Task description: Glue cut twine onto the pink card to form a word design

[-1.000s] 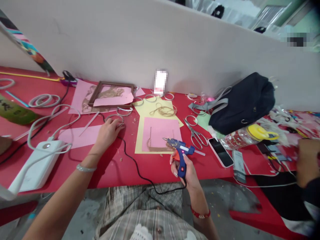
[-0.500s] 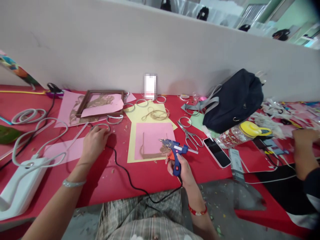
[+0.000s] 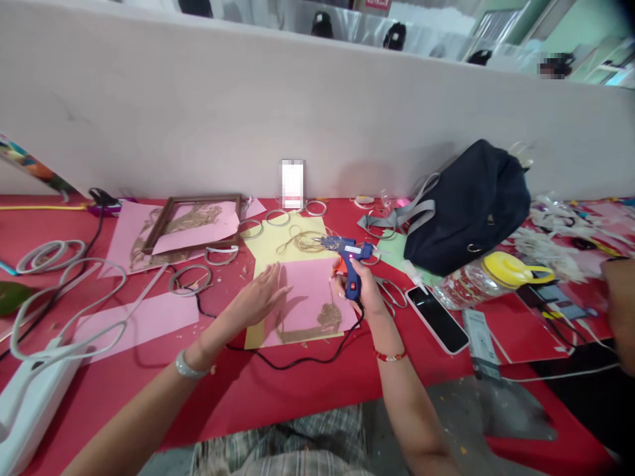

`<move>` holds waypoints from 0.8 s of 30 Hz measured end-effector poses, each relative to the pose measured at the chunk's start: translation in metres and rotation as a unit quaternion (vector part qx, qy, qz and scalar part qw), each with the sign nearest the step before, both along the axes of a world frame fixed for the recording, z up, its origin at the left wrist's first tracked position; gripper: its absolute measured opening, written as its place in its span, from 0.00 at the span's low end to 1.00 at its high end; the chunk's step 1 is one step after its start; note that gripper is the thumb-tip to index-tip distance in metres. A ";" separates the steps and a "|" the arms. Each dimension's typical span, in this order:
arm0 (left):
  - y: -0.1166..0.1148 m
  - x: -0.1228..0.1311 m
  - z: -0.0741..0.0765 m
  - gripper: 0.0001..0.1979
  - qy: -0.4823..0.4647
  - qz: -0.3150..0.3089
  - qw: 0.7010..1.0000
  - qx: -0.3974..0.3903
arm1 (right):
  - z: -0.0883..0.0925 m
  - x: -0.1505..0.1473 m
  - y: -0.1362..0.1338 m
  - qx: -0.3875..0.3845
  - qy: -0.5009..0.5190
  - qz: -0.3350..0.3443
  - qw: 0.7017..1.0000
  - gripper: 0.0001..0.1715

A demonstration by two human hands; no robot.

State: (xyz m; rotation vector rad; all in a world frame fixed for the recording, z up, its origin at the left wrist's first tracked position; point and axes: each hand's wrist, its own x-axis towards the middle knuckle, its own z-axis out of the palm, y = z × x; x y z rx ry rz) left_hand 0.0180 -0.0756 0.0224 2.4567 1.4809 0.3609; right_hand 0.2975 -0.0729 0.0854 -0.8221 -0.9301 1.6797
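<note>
My left hand (image 3: 258,296) lies open and flat, fingers spread, on a pink paper sheet (image 3: 302,297) that rests on yellow card (image 3: 262,248). Brown twine (image 3: 317,325) forms a line along the sheet's near part. My right hand (image 3: 361,281) grips a blue hot glue gun (image 3: 352,264), its nozzle pointing left above the yellow card. A black cord (image 3: 292,362) runs from the gun across the red table (image 3: 297,390). A loose bundle of twine (image 3: 302,242) lies just beyond the gun's nozzle.
Metal rings lie around a brown wooden frame (image 3: 191,225). A white power bank (image 3: 30,413) sits at the near left. To the right are scissors (image 3: 391,292), a phone (image 3: 437,320), a navy bag (image 3: 466,208) and a yellow-capped bottle (image 3: 491,281). A co-worker's arm (image 3: 620,311) enters at right.
My left hand has left the ring and cord and moved right onto the pink sheet, opening flat. My right hand has lifted the glue gun farther up the table. The view has shifted slightly.
</note>
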 end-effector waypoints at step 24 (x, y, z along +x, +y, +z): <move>0.274 0.063 0.014 0.15 -0.010 0.172 0.984 0.036 | 0.005 0.024 -0.001 -0.043 0.140 -0.003 0.989 0.22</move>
